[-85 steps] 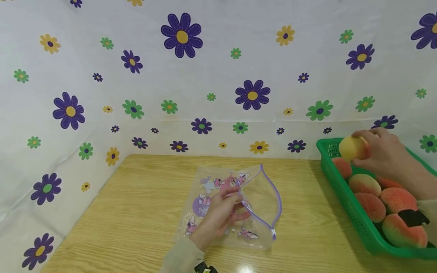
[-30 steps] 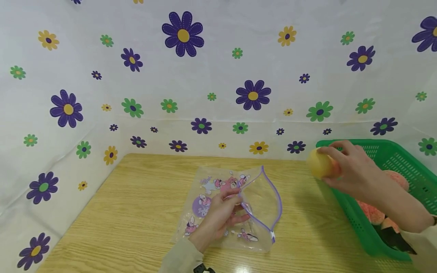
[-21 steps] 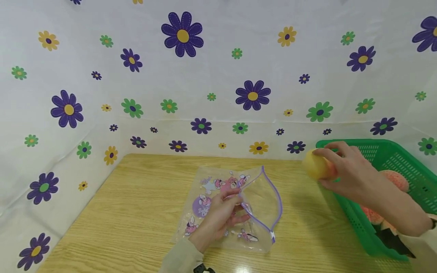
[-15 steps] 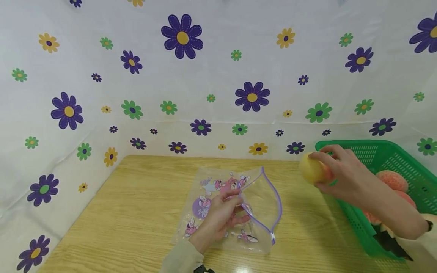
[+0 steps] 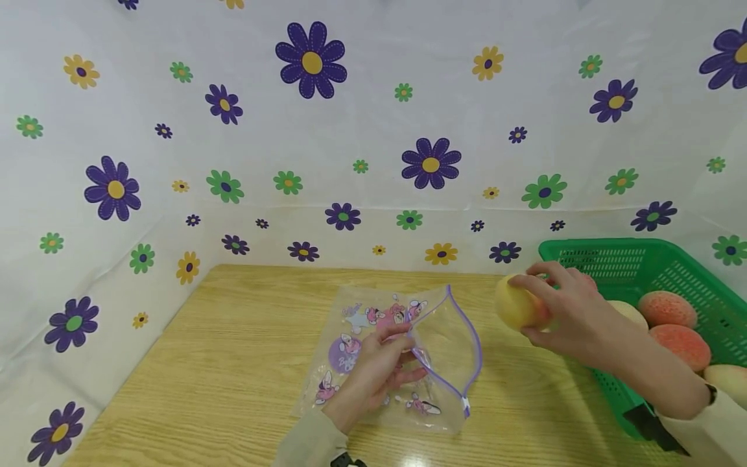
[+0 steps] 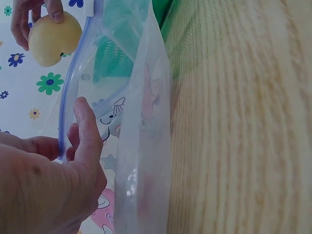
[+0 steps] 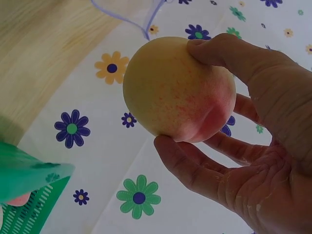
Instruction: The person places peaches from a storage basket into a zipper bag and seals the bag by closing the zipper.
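A clear zip bag (image 5: 403, 402) printed with pink and purple cartoon figures lies on the table, its purple-edged mouth spread apart toward the right. My left hand (image 5: 376, 373) pinches the near side of that mouth between thumb and fingers; the left wrist view shows the purple edge at the fingertips (image 6: 46, 146). Right of the bag, above the table, my right hand (image 5: 566, 311) grips a yellow peach with a red blush (image 5: 516, 305). In the right wrist view the thumb is on one side of the peach (image 7: 170, 87) and the fingers are on the other.
A green plastic basket (image 5: 618, 256) with slotted walls stands at the right, holding several peaches (image 5: 679, 347). The wooden table (image 5: 233, 350) meets a white flower-printed cloth (image 5: 373, 117) at the back and left.
My right hand has carried the peach out of the basket, leftward and down toward the bag's mouth. My left hand and the bag have stayed in place.
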